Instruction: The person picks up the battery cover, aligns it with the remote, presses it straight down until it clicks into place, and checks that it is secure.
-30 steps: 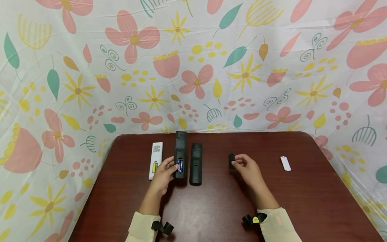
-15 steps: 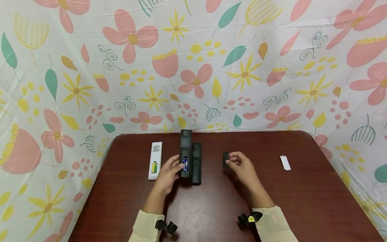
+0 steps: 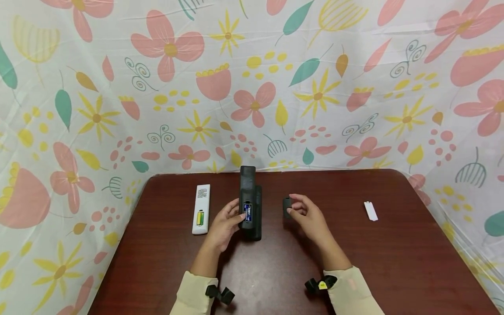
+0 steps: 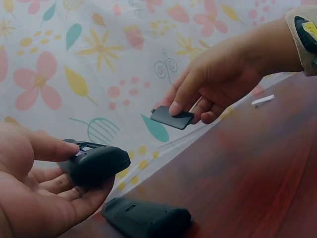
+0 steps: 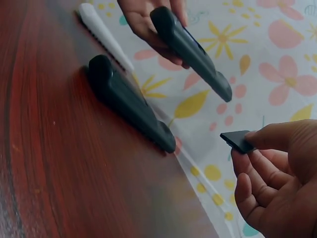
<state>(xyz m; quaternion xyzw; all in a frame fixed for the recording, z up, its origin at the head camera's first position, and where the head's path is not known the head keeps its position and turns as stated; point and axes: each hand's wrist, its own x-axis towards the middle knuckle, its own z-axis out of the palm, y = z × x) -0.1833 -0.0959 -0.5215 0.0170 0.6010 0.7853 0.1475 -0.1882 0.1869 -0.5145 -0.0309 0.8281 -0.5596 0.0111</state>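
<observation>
My left hand grips a black remote control above the table, its back toward me. In its uncovered compartment lie blue batteries, and the left thumb rests beside them. My right hand pinches a small black battery cover between thumb and fingers, a short way right of the remote. The left wrist view shows a little tab on one end of that cover. Under the held remote, partly hidden in the head view, a second black remote lies on the table.
A white remote lies at the left, back up, with a yellow-green battery in its uncovered compartment. Far to the right is a white battery cover. Flowered cloth hangs behind the brown table.
My left hand has carried the black remote to the right, now over the second black remote. The right hand has brought the black cover left, so the two are closer together.
</observation>
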